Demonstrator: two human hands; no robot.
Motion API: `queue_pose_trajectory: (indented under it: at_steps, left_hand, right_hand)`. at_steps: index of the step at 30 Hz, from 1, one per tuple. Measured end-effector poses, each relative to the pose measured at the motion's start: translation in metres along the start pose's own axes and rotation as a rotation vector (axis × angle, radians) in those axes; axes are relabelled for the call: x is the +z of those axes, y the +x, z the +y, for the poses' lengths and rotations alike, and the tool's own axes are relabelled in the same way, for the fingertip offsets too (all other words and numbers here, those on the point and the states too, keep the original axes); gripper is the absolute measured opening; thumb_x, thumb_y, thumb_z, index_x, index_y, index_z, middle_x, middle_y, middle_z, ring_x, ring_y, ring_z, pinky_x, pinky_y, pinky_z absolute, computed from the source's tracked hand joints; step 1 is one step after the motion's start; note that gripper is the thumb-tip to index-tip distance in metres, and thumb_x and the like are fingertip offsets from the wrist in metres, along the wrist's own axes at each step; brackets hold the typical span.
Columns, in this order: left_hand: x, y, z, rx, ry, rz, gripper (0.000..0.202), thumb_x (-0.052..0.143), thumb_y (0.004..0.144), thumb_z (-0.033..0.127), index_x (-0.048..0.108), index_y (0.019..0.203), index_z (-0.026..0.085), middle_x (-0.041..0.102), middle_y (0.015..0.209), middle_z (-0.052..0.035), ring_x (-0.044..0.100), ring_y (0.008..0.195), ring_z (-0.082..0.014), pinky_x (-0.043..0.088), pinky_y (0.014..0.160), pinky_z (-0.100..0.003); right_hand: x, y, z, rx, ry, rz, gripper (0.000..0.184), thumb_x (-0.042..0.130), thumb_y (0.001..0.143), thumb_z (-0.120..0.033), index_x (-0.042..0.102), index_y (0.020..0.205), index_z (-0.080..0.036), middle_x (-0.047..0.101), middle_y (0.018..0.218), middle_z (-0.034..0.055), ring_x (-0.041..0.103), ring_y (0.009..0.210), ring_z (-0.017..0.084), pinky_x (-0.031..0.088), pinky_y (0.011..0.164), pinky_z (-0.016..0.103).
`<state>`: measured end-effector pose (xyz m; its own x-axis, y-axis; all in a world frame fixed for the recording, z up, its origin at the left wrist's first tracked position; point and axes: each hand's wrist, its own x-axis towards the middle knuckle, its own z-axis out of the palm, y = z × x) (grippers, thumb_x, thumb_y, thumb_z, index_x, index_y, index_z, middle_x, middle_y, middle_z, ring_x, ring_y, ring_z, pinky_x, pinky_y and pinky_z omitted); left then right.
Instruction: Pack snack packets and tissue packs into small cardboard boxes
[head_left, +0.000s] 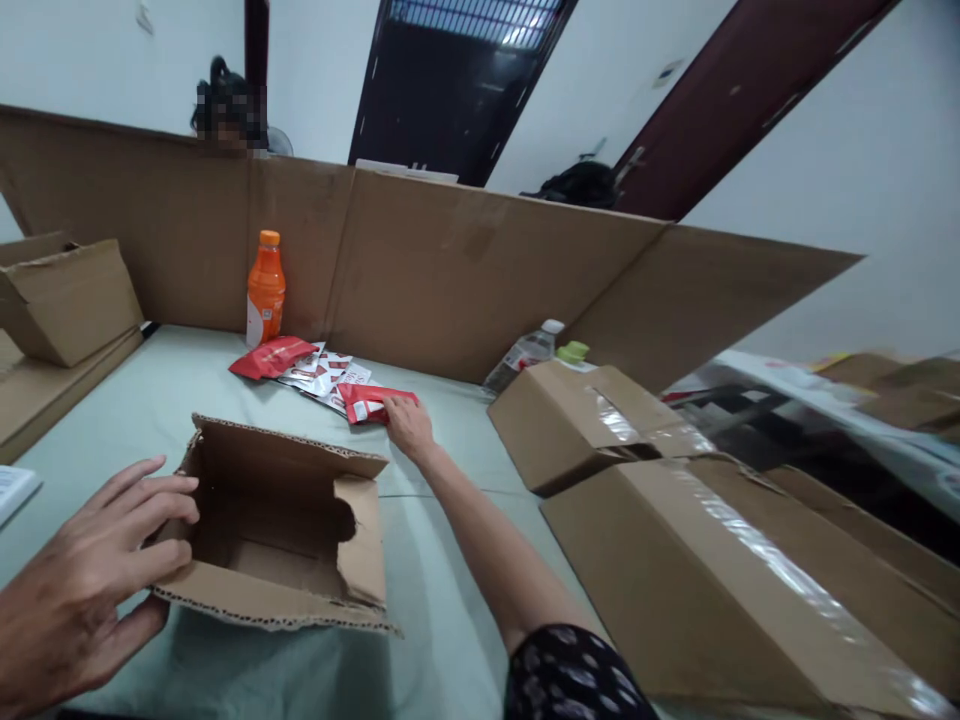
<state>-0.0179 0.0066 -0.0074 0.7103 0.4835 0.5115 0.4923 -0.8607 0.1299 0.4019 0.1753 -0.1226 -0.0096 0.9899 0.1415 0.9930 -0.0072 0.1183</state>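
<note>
An open-topped cardboard box stands in front of me on the pale green tabletop, and its inside looks bare. My left hand grips the box's left side, its fingers curled over the edge. My right hand reaches past the box's far right corner, with its fingers closed on the right end of a red packet. Beside that packet lie several white-and-red packets. A second red packet rests at the left of this pile.
An orange bottle stands behind the pile, against an upright cardboard screen. Taped boxes line the right side, with a clear bottle behind them. More cardboard boxes sit at left. Another person is beyond the screen.
</note>
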Motion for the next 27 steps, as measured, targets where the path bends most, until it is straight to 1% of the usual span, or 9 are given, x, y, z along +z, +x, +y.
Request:
queue_pose_trajectory:
  at_steps: [2, 5, 8, 10, 13, 17, 20, 23, 27]
  left_hand:
    - [0.0, -0.003, 0.0, -0.072, -0.012, 0.049, 0.024, 0.054, 0.083, 0.009, 0.067, 0.089, 0.028, 0.07, 0.115, 0.0004, 0.06, 0.128, -0.0198, 0.031, 0.129, -0.039]
    - [0.001, -0.004, -0.004, -0.05, -0.008, 0.029, 0.028, 0.05, 0.079, 0.006, 0.066, 0.09, 0.027, 0.07, 0.113, -0.0022, 0.061, 0.125, -0.0239, 0.038, 0.125, -0.047]
    - [0.001, -0.002, -0.01, 0.065, 0.019, -0.022, 0.028, 0.053, 0.078, 0.006, 0.065, 0.092, 0.027, 0.07, 0.117, -0.0039, 0.059, 0.128, -0.0255, 0.041, 0.123, -0.048]
    - [0.001, -0.001, -0.012, 0.111, 0.02, -0.042, 0.027, 0.054, 0.077, 0.006, 0.065, 0.092, 0.026, 0.069, 0.119, -0.0038, 0.059, 0.128, -0.0251, 0.04, 0.124, -0.047]
    - [0.002, -0.004, -0.008, 0.042, -0.026, -0.023, 0.025, 0.053, 0.078, 0.005, 0.064, 0.088, 0.024, 0.069, 0.114, -0.0041, 0.06, 0.125, -0.0251, 0.038, 0.124, -0.05]
    - [0.003, -0.01, -0.001, -0.021, -0.038, 0.006, 0.023, 0.052, 0.08, 0.006, 0.066, 0.088, 0.023, 0.067, 0.115, -0.0044, 0.059, 0.127, -0.0252, 0.036, 0.124, -0.052]
    - [0.003, -0.012, -0.001, -0.018, -0.013, 0.033, 0.022, 0.052, 0.081, 0.007, 0.067, 0.088, 0.023, 0.068, 0.117, -0.0053, 0.06, 0.126, -0.0254, 0.036, 0.125, -0.052]
    - [0.004, -0.012, -0.004, -0.006, -0.003, 0.038, 0.022, 0.054, 0.082, 0.007, 0.067, 0.088, 0.023, 0.068, 0.116, -0.0054, 0.061, 0.124, -0.0257, 0.039, 0.122, -0.052]
    - [0.007, -0.014, -0.007, 0.012, -0.01, 0.035, 0.021, 0.054, 0.082, 0.007, 0.067, 0.088, 0.023, 0.068, 0.116, -0.0059, 0.061, 0.124, -0.0267, 0.041, 0.12, -0.053]
  right_hand:
    - [-0.003, 0.005, 0.001, 0.03, 0.027, -0.039, 0.038, 0.066, 0.101, -0.042, 0.064, 0.13, -0.017, 0.065, 0.133, 0.0108, 0.066, 0.116, 0.026, 0.056, 0.1, 0.05]
    - [-0.023, -0.008, 0.017, 0.068, 0.101, -0.116, 0.031, 0.065, 0.1, -0.04, 0.07, 0.118, -0.015, 0.071, 0.12, 0.0114, 0.068, 0.11, 0.026, 0.053, 0.098, 0.046]
    - [-0.049, -0.04, 0.04, 0.077, 0.24, -0.234, 0.02, 0.065, 0.092, -0.029, 0.076, 0.102, -0.015, 0.077, 0.099, 0.0112, 0.071, 0.095, 0.026, 0.051, 0.084, 0.036]
    - [-0.064, -0.066, 0.051, 0.077, 0.365, -0.32, 0.021, 0.066, 0.085, -0.026, 0.077, 0.101, -0.017, 0.078, 0.09, 0.0079, 0.071, 0.084, 0.023, 0.049, 0.074, 0.03]
    - [-0.075, -0.1, 0.057, 0.077, 0.556, -0.408, 0.031, 0.065, 0.084, -0.033, 0.078, 0.107, -0.016, 0.08, 0.093, 0.006, 0.072, 0.084, 0.022, 0.051, 0.072, 0.028]
    - [-0.068, -0.129, 0.05, 0.108, 0.725, -0.452, 0.049, 0.07, 0.083, -0.049, 0.077, 0.118, -0.016, 0.08, 0.113, 0.0109, 0.073, 0.099, 0.027, 0.056, 0.081, 0.032]
    - [-0.054, -0.139, 0.043, 0.184, 0.762, -0.467, 0.06, 0.083, 0.067, -0.045, 0.075, 0.12, -0.016, 0.08, 0.111, 0.0124, 0.074, 0.094, 0.029, 0.056, 0.078, 0.034]
    - [-0.04, -0.144, 0.04, 0.282, 0.759, -0.429, 0.054, 0.085, 0.06, -0.033, 0.074, 0.11, -0.014, 0.08, 0.103, 0.0132, 0.073, 0.089, 0.03, 0.054, 0.075, 0.034]
    - [-0.032, -0.155, 0.041, 0.365, 0.833, -0.348, 0.041, 0.076, 0.069, -0.035, 0.07, 0.105, -0.015, 0.079, 0.104, 0.0131, 0.073, 0.09, 0.029, 0.054, 0.074, 0.033]
